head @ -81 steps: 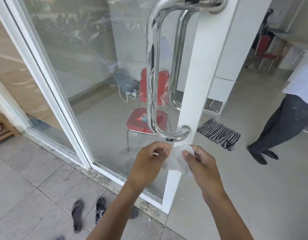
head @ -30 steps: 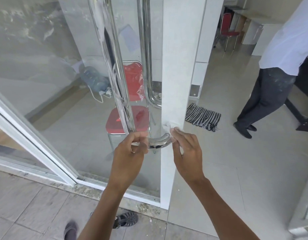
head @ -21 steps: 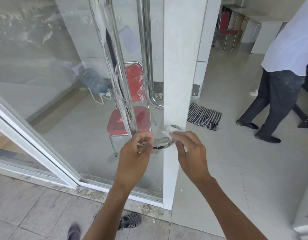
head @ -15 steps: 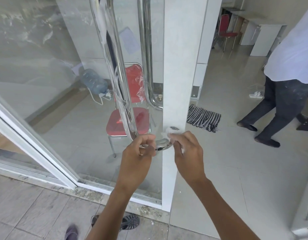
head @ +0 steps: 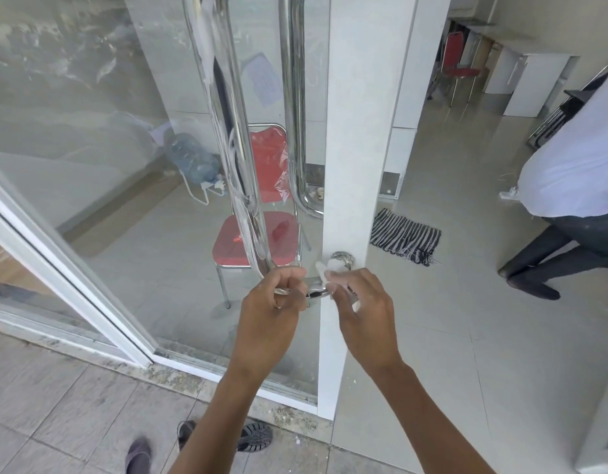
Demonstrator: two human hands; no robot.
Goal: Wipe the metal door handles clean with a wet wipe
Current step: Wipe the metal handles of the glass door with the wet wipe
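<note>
So the left hand [head: 273,302] is curled around the bottom bend of the near chrome door handle [head: 227,138], right where it curves in toward the white door stile [head: 357,148]. The right hand [head: 360,306] has a crumpled white wet wipe [head: 331,273] pinched in its fingers, pressed against the handle's lower end just beside the round mounting flange [head: 343,260] on the stile. The hands are close, nearly touching.

A second handle [head: 295,114] sits on the far side of the glass [head: 90,131], running up the same stile. Through the glass there's a red chair [head: 261,234] and a big water jug [head: 193,159] lying on the floor. To the right, a striped mat [head: 405,236] lies on the tiles and another person in a white shirt [head: 576,165] stands at the edge. Sandals [head: 254,436] sit near the threshold.
</note>
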